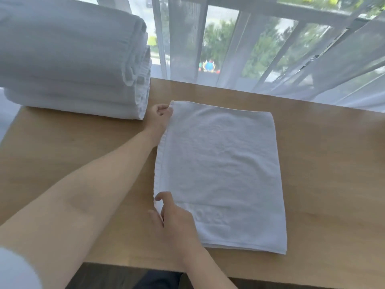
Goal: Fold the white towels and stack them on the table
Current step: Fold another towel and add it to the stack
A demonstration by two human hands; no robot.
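Note:
A white towel (225, 172), folded into a rectangle of several layers, lies flat in the middle of the wooden table (329, 174). My left hand (159, 117) pinches the towel's far left corner. My right hand (173, 220) pinches the near left corner, thumb and forefinger on either side of the hem. A tall stack of folded white towels (73, 65) stands at the table's far left corner, just left of my left hand.
A sheer white curtain (270, 59) hangs along the table's far edge, with a window and railing behind it. The table's near edge runs below my right wrist. Bare wood shows to the right of the towel and in front of the stack.

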